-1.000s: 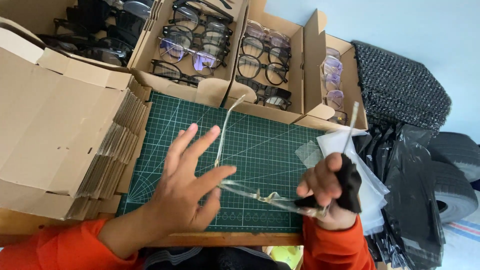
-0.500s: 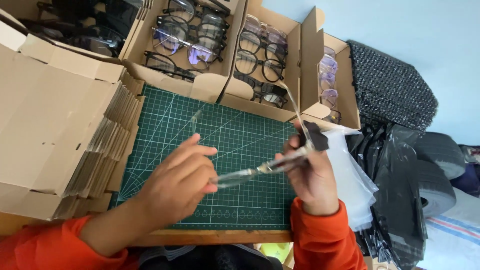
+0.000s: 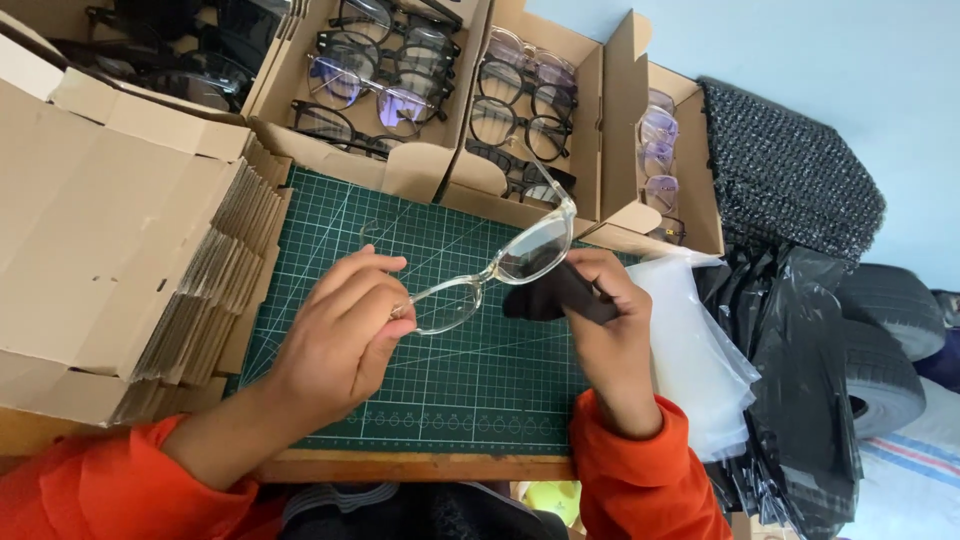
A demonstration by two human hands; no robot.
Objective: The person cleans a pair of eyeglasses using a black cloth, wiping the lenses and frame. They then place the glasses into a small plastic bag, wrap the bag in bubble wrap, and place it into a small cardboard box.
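Over the green cutting mat [image 3: 450,390] on the counter, the clear-framed glasses [image 3: 500,268] now face lens-up, no longer edge-on as half a second ago, so a lens meets the dark cloth [image 3: 555,292]. The left hand [image 3: 340,335] has turned palm-down, fingers curled pinching one end; the right hand [image 3: 610,320] is closed, pressing the cloth against the other lens

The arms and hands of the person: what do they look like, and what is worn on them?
Both arms wear long orange sleeves that end at the wrists. The left hand and the right hand are bare: no gloves, and no rings or watch that I can see. The fingers are uncovered.
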